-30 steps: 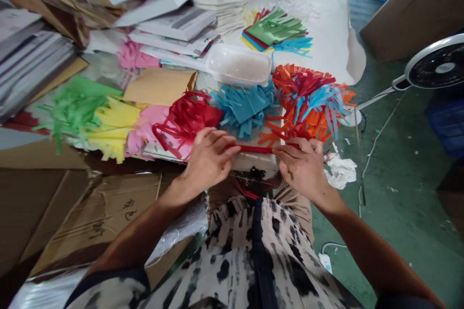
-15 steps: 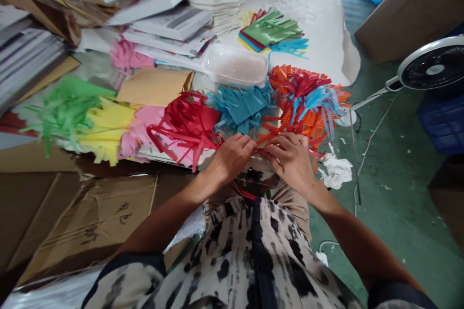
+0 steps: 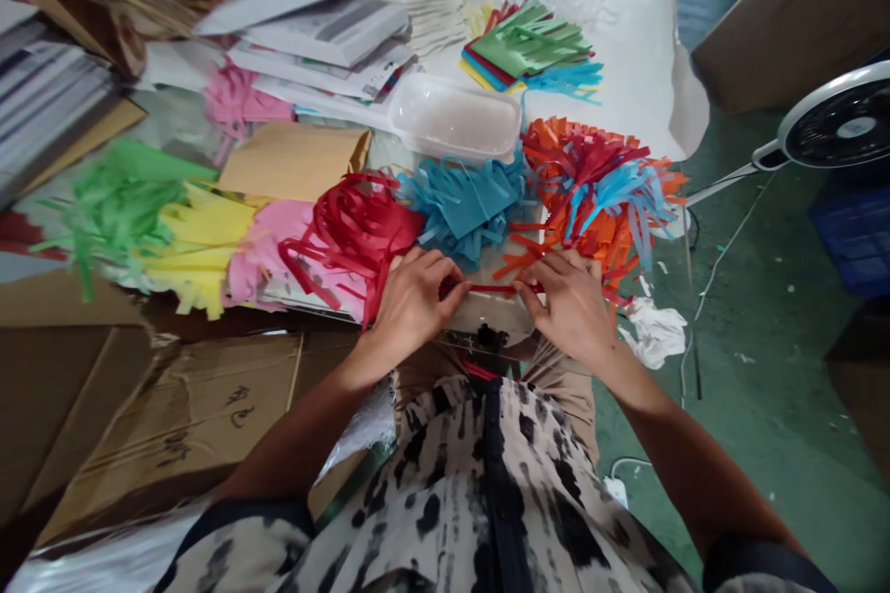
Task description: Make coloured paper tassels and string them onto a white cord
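Observation:
A thin twisted strip of red tissue paper (image 3: 492,288) stretches level between my hands at the table's front edge. My left hand (image 3: 415,295) pinches one end between thumb and fingers. At the other end my right hand (image 3: 565,301) is closed on the strip, its fingertips pointing inward. Just beyond my left hand lies a fringed red tissue bundle (image 3: 368,218). A fringed blue bundle (image 3: 473,204) sits behind the gap between my hands. Orange fringed tissue (image 3: 598,236) lies past my right hand, with red and light blue fringes on top.
Pink (image 3: 271,246), yellow (image 3: 209,232) and green fringed bundles (image 3: 125,195) line the left front. Behind are a brown envelope (image 3: 296,162), a white plastic scoop (image 3: 455,116) and stacked white boxes (image 3: 334,28). A fan (image 3: 845,120) stands right; a cardboard box (image 3: 209,426) is lower left.
My left hand has moved left, away from my right hand, and a longer stretch of the red strip shows between them. My right hand has barely shifted.

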`<move>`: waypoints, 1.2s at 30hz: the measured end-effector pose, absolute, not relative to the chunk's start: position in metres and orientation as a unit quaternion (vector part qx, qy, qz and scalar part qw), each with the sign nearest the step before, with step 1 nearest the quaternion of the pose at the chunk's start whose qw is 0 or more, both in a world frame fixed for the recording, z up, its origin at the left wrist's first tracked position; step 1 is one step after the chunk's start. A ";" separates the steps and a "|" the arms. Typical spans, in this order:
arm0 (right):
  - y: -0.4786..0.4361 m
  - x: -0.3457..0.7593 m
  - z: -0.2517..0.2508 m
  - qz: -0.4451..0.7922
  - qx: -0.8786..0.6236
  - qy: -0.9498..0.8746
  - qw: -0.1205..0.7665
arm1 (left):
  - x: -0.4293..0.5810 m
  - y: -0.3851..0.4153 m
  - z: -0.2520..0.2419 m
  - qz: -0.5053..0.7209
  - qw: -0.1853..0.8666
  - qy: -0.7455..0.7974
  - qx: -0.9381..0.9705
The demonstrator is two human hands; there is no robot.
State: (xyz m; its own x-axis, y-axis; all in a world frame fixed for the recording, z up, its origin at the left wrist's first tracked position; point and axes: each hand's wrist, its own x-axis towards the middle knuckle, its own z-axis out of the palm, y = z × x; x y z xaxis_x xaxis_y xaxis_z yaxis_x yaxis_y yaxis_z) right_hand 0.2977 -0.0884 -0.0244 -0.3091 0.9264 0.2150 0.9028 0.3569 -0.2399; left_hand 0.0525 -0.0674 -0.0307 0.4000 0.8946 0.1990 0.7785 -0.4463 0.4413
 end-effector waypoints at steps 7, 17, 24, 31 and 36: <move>-0.090 0.307 -0.030 -0.002 -0.575 -0.803 0.160 | 0.048 -0.066 -0.027 0.197 0.147 0.518 0.819; -0.107 0.291 -0.028 -0.033 -0.493 -0.848 0.191 | 0.052 -0.083 -0.041 0.179 0.069 0.357 0.914; -0.144 0.277 -0.030 -0.053 -0.445 -0.868 0.215 | 0.051 -0.128 -0.036 0.223 0.083 0.372 0.897; -0.173 0.262 -0.037 -0.103 -0.479 -0.850 0.194 | 0.052 -0.146 -0.055 0.280 0.029 0.367 0.887; -0.178 0.261 -0.044 -0.176 -0.467 -0.843 0.202 | 0.056 -0.151 -0.068 0.315 -0.005 0.370 0.874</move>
